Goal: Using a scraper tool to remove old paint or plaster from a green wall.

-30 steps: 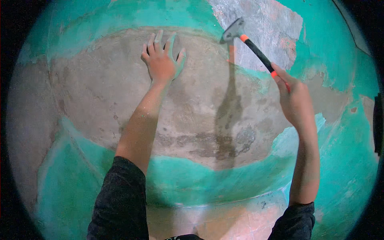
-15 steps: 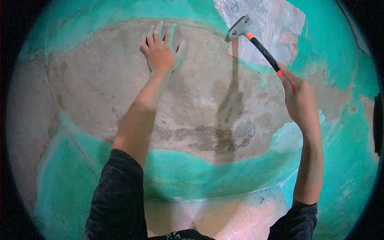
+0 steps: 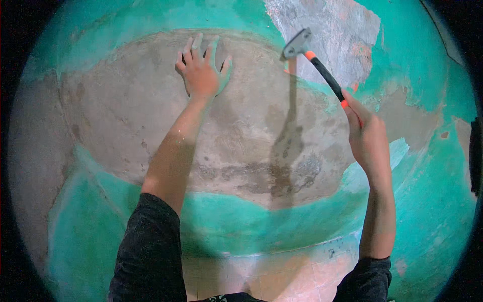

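Patchy wall point(image 3: 126, 105): left fingers point(image 3: 212, 49) spread against it, right fingers point(image 3: 358, 104) curled round scraper point(image 3: 326, 75).

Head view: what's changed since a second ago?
The scraper has moved slightly down in the picture, and the right hand with it. Nothing was taken hold of or let go: the right hand keeps its grip, and the left hand stays spread against the wall.
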Available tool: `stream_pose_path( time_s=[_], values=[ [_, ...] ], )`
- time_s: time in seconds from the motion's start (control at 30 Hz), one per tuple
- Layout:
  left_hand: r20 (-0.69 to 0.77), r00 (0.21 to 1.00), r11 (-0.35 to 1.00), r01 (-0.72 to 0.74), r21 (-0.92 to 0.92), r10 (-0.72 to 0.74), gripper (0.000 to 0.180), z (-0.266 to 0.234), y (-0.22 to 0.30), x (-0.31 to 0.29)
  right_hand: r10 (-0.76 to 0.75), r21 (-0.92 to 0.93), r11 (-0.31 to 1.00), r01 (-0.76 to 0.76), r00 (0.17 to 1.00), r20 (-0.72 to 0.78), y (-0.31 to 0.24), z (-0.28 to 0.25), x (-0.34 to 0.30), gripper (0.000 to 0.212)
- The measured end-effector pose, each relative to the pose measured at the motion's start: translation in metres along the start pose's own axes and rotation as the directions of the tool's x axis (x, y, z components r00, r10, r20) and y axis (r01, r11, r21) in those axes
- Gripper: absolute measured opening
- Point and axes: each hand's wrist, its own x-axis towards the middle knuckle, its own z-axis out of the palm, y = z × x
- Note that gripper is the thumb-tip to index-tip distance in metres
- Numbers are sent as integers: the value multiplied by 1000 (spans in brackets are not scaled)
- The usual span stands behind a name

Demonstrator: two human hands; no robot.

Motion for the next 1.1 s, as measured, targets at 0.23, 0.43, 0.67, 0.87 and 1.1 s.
stream_pose_path(
  time_s=[0.23,0.43,0.67,0.87,1.1],
  values=[
    [-15,1000,1000,-14,-11,14,68,3,-4,2,22,-20,1000,-22,1000,11,-1,-4,-2,32],
    [-16,1000,1000,-10,3,10,67,4,-5,1,55,-46,998,-52,996,69,-10,-13,1,32],
    [-17,1000,1000,-17,-4,17,66,2,-5,-2,22,-24,999,-21,1000,17,-7,-1,0,32],
    [-15,1000,1000,-22,-9,22,67,2,-4,2,38,-26,999,-37,999,17,-5,5,6,32],
    [-13,999,999,-30,-11,30,66,3,-5,2,7,41,999,-7,1000,-14,-3,5,6,31]
  ],
)
